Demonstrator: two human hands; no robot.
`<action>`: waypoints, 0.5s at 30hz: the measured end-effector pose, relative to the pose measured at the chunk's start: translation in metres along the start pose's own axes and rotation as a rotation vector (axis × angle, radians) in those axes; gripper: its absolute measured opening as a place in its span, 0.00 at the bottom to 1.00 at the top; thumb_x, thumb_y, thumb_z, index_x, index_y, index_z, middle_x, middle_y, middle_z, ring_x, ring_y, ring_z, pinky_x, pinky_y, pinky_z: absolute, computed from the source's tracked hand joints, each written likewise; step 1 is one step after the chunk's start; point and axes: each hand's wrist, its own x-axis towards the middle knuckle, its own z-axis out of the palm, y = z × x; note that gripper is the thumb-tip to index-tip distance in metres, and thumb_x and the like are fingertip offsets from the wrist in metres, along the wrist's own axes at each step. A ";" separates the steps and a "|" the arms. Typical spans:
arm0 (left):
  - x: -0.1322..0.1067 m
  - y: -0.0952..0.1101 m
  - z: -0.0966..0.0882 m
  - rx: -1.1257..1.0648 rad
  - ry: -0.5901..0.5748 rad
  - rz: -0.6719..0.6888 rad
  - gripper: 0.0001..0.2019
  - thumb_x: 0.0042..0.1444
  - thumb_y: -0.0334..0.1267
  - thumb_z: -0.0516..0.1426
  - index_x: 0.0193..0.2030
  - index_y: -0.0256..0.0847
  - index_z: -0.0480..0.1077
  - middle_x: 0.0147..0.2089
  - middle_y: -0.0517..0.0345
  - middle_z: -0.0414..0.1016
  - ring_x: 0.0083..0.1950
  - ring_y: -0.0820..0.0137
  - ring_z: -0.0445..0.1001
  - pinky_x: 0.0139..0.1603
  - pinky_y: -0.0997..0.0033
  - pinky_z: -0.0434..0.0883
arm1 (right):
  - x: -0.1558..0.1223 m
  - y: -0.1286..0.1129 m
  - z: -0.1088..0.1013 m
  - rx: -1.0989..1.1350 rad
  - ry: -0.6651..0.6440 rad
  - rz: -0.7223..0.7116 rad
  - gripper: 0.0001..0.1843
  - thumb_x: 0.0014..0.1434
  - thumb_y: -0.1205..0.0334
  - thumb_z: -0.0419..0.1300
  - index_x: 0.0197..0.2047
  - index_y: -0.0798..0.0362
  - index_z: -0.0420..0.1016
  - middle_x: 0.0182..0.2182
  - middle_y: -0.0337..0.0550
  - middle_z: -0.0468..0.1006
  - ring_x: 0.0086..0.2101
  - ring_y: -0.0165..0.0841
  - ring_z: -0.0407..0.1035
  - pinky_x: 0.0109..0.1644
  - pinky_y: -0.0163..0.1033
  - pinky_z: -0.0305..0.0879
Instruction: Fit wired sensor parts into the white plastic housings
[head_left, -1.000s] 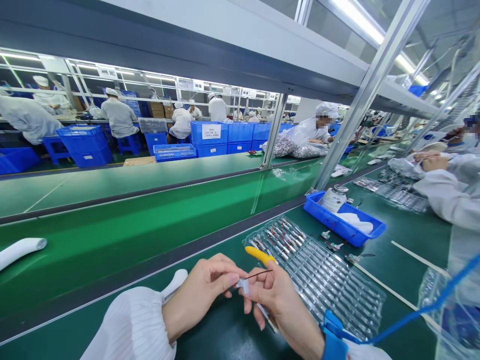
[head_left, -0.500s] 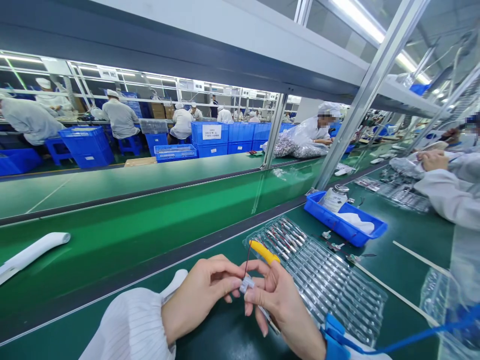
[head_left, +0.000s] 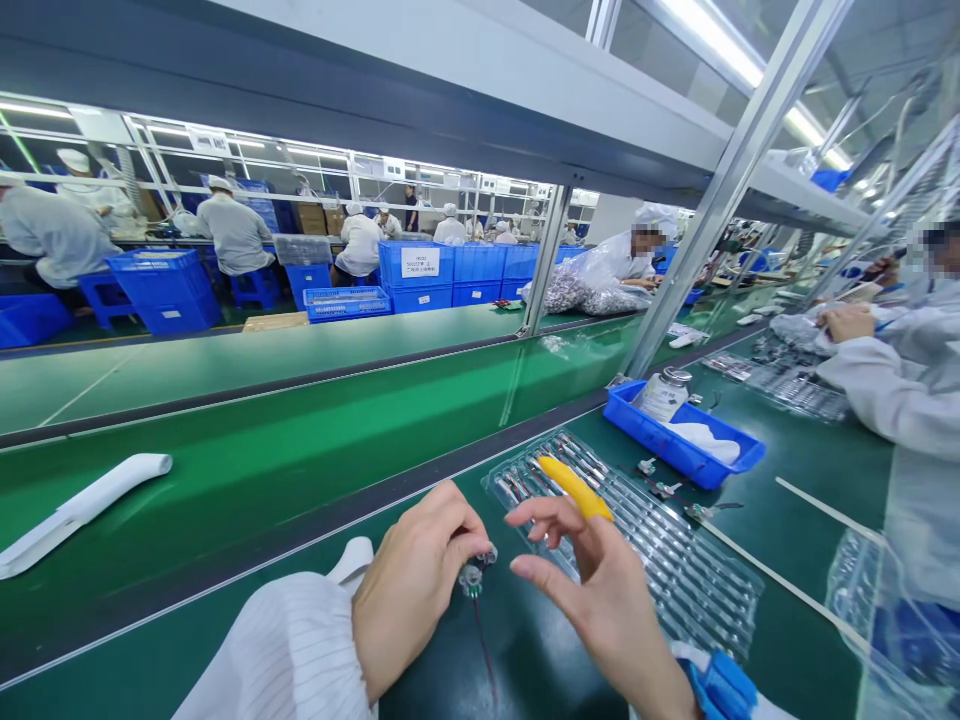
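Note:
My left hand (head_left: pixel 420 590) is closed in a pinch on a small clear round part (head_left: pixel 471 580) with thin wires. One dark red wire hangs from it towards the bench. Just to the right, my right hand (head_left: pixel 607 605) has its thumb and forefinger apart. A yellow-handled tool (head_left: pixel 574 487) rests within that hand, its handle sticking up beyond the fingers; its working end is hidden. Behind the right hand lies a clear ribbed tray (head_left: pixel 675 560), with several slim wired parts in its far slots. A white plastic piece (head_left: pixel 358 555) is partly hidden behind my left hand.
A blue bin (head_left: pixel 686 445) holds a jar and white cloth. Small wired parts (head_left: pixel 667 490) lie beside it. On the green belt at left is a white curved shell (head_left: pixel 90 510). A metal post (head_left: pixel 720 200) rises beyond the bin. A co-worker's arm (head_left: pixel 862 370) is at right.
My right hand has come away from the small part and moved right with the yellow-handled tool. The part has turned in my left hand; its wire now hangs down. The white shell has shifted right.

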 end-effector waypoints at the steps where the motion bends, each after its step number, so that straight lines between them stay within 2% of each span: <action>1: 0.001 0.003 0.000 -0.003 0.004 0.011 0.09 0.57 0.31 0.51 0.26 0.41 0.64 0.30 0.61 0.65 0.32 0.71 0.66 0.33 0.74 0.61 | -0.003 0.000 0.002 -0.061 -0.021 -0.013 0.10 0.44 0.60 0.65 0.33 0.46 0.72 0.31 0.39 0.75 0.30 0.34 0.64 0.36 0.41 0.58; 5: 0.004 0.015 0.006 -0.009 0.018 0.068 0.11 0.58 0.30 0.49 0.25 0.41 0.64 0.30 0.61 0.66 0.32 0.71 0.67 0.34 0.74 0.62 | -0.013 0.006 0.012 -0.239 -0.089 0.007 0.04 0.46 0.62 0.63 0.24 0.48 0.70 0.23 0.37 0.75 0.26 0.33 0.66 0.33 0.39 0.58; 9: 0.008 0.018 0.017 0.006 0.009 0.104 0.11 0.59 0.30 0.48 0.25 0.41 0.63 0.31 0.61 0.65 0.33 0.72 0.67 0.35 0.74 0.63 | -0.020 0.013 0.002 -0.293 -0.178 0.041 0.05 0.49 0.60 0.61 0.23 0.48 0.71 0.25 0.38 0.77 0.30 0.36 0.68 0.38 0.42 0.59; 10: 0.010 0.016 0.020 0.014 -0.013 0.103 0.09 0.59 0.31 0.49 0.28 0.42 0.64 0.33 0.61 0.66 0.34 0.71 0.67 0.36 0.74 0.63 | -0.021 0.015 -0.006 -0.310 -0.178 0.026 0.05 0.50 0.58 0.60 0.24 0.47 0.73 0.26 0.38 0.77 0.31 0.37 0.68 0.39 0.43 0.59; 12: 0.013 0.007 0.027 0.104 -0.102 0.084 0.05 0.58 0.32 0.50 0.40 0.43 0.63 0.40 0.59 0.66 0.38 0.70 0.68 0.38 0.73 0.65 | -0.021 0.019 -0.028 -0.386 -0.123 -0.007 0.09 0.53 0.54 0.57 0.27 0.45 0.76 0.28 0.39 0.79 0.33 0.39 0.68 0.40 0.46 0.58; 14: 0.016 -0.006 0.032 0.254 -0.208 0.052 0.15 0.56 0.30 0.51 0.50 0.43 0.58 0.48 0.54 0.63 0.41 0.67 0.67 0.41 0.68 0.66 | -0.020 0.027 -0.060 -0.478 0.003 -0.023 0.11 0.53 0.51 0.55 0.29 0.44 0.77 0.29 0.41 0.79 0.34 0.42 0.69 0.42 0.48 0.58; 15: 0.017 -0.015 0.035 0.324 -0.250 0.041 0.17 0.54 0.29 0.52 0.51 0.42 0.58 0.50 0.52 0.62 0.43 0.64 0.67 0.41 0.65 0.65 | -0.018 0.031 -0.079 -0.508 0.078 -0.015 0.12 0.52 0.50 0.55 0.30 0.45 0.77 0.29 0.42 0.80 0.35 0.42 0.69 0.44 0.49 0.57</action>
